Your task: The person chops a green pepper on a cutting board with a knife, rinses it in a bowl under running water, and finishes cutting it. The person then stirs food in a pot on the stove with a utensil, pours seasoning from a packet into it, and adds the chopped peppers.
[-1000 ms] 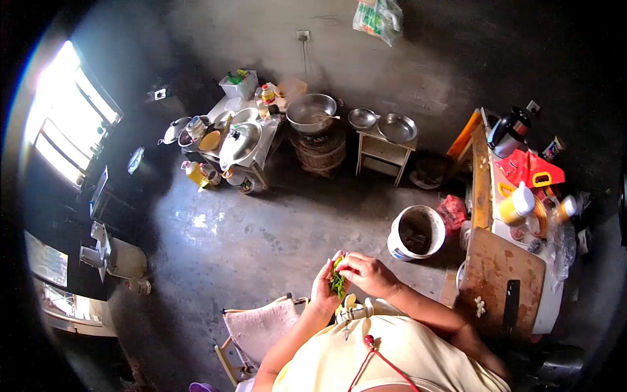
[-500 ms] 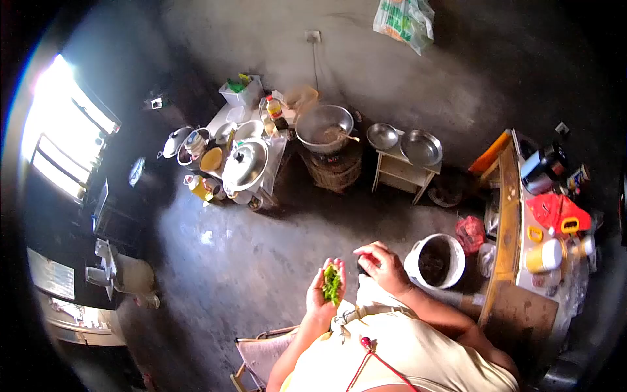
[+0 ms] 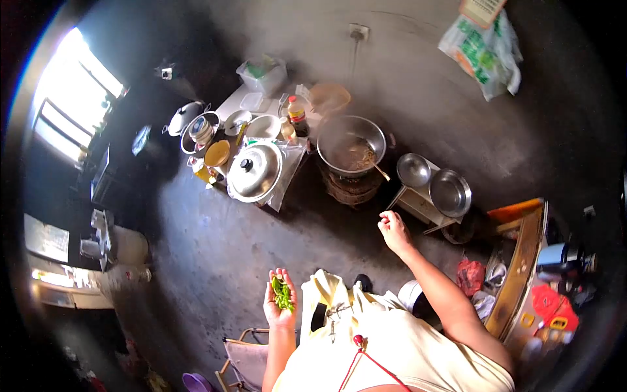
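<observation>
Chopped green vegetables (image 3: 283, 295) lie in a small heap on the upturned palm of my left hand (image 3: 279, 315), which is cupped around them. My right hand (image 3: 394, 232) is held out in front over the floor with its fingers curled in; nothing shows in it. Beyond it, a large metal pot (image 3: 351, 145) stands on a round stove (image 3: 353, 189), with steam above it. A ladle (image 3: 377, 167) leans in the pot, its handle over the rim on my side. Brownish food (image 3: 358, 155) shows at the bottom.
Left of the stove, a table holds a lidded pan (image 3: 256, 171), bowls, a sauce bottle (image 3: 297, 112) and a plastic tub (image 3: 263, 75). Two metal basins (image 3: 450, 193) sit on a small stand to the right. A folding chair (image 3: 248, 356) and a white bucket (image 3: 411, 294) are close to me.
I have moved nearer the stove. My right hand has stretched forward, away from my body. My left hand has shifted left, still carrying the greens.
</observation>
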A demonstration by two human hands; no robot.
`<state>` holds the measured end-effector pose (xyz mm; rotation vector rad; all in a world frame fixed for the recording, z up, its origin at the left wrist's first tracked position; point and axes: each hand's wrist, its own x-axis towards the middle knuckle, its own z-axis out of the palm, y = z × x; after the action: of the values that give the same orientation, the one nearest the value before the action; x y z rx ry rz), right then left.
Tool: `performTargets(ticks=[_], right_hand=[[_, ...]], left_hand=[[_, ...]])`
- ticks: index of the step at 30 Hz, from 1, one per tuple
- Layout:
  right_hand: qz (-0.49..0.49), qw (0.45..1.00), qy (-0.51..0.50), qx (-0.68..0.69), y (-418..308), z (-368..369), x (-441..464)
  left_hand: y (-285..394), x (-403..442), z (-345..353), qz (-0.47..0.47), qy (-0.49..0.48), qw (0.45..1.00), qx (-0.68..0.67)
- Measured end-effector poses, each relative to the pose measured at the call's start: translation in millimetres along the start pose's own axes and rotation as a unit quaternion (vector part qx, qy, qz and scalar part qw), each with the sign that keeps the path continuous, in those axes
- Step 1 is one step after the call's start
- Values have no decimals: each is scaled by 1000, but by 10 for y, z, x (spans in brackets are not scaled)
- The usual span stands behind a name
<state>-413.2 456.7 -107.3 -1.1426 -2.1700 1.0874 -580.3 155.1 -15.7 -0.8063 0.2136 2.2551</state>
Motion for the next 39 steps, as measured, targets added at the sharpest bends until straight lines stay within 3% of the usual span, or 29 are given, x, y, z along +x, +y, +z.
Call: performTargets(ticks=[8, 16, 20, 22, 24, 25, 32, 34, 36, 38, 39], right_hand=[[102, 980, -25, -167, 320, 288, 1128], [206, 902, -63, -374, 626, 579, 1879], [293, 869, -88, -388, 765, 824, 2114], [252, 877, -59, -405, 711, 881, 2135], [323, 862, -125, -371, 571, 860, 2239], [239, 883, -68, -399, 660, 887, 2208], [222, 924, 16, -311, 379, 623, 2603], [229, 914, -4, -334, 525, 687, 2793], [200, 915, -106, -334, 1143, 826, 2863], [188, 927, -95, -310, 679, 955, 2785], [261, 900, -134, -321, 595, 981, 2770]], left_hand=[[160, 825, 513, 1, 23, 1000, -12], [472, 1823, 1171, -52, 61, 997, 0], [584, 2228, 1443, -76, 83, 993, 20], [586, 2386, 1553, -75, 87, 993, 29], [559, 2549, 1610, -87, 95, 992, 15], [526, 2617, 1648, -89, 98, 991, 13], [281, 2793, 1767, -99, 90, 991, 7], [223, 2813, 1753, -112, 89, 990, 18], [185, 2812, 1749, -112, 96, 989, 18], [161, 2825, 1769, -104, 98, 990, 20], [162, 2840, 1773, -107, 98, 989, 19]])
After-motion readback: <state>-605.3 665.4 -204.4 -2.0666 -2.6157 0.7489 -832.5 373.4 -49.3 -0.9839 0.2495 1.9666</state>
